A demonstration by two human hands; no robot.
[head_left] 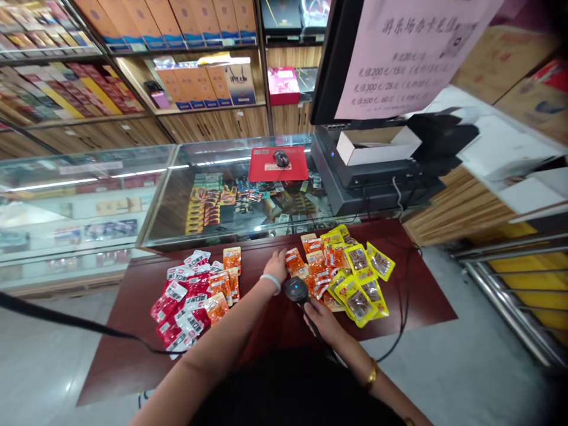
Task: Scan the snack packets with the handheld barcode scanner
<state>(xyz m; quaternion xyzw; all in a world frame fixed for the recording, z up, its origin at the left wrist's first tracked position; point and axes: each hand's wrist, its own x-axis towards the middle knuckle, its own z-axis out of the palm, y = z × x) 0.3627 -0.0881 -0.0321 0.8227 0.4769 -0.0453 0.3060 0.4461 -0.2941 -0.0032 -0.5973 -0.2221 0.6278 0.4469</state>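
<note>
Hands at work over snack packets on a dark red table (133, 331), just below mid-frame.

The right hand (320, 319) is clenched around the handle of a black barcode scanner (296, 290), its head aimed at the orange packets (310, 269). The left hand (276, 266), a pale bangle at the wrist, rests its fingers on one orange packet. Yellow packets (361, 284) lie to the right, red packets (184, 305) to the left.

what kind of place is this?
Most likely a small shop's checkout counter. The right hand holds a barcode scanner over snack packets, a glass display case sits behind the table, and shelves of boxed goods line the wall.
</note>
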